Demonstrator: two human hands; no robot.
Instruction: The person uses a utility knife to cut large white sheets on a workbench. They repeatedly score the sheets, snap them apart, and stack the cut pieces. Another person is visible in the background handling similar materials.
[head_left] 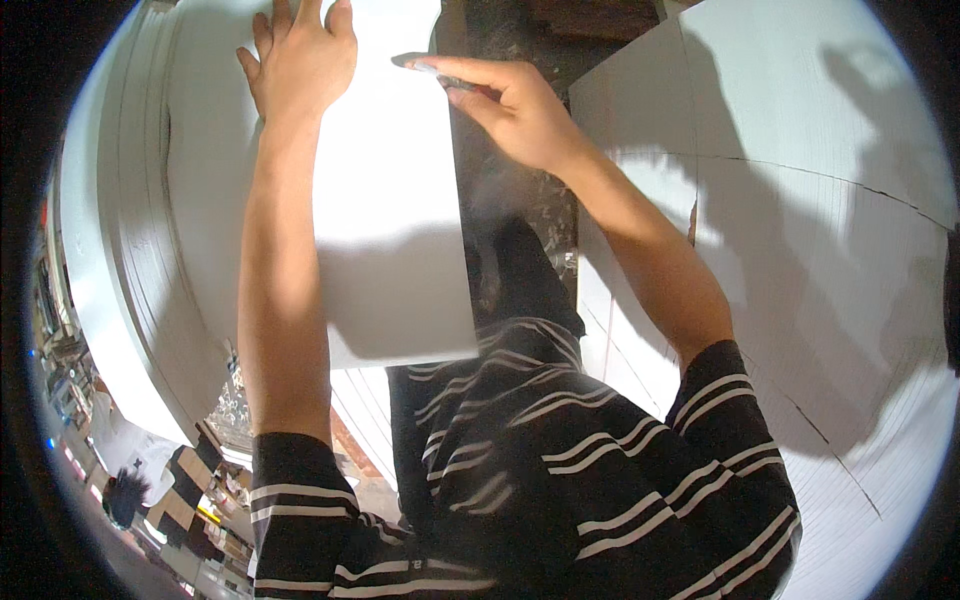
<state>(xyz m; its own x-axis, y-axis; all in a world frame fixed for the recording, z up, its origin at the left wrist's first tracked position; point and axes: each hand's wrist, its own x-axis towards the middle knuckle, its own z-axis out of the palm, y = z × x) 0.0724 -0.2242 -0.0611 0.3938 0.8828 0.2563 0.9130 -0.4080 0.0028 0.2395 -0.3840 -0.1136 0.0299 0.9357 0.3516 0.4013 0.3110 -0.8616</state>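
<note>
Left hand [300, 60] spread flat, fingers apart, pressing the large white foam sheet [390, 200] atop a stack of white sheets [130, 250]; right hand [515, 110] clamped on a slim grey blade [420, 64] at the sheet's right edge

We see a broad white board [800, 200], scored by thin seams, filling the right. Left of it lies a dark gap [520, 210]; far below and left of the board sit cluttered shelves [180, 500].

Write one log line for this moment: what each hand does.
left hand: flat on white sheet | right hand: holds thin grey tool at sheet's right edge | stack of white sheets beside
</note>
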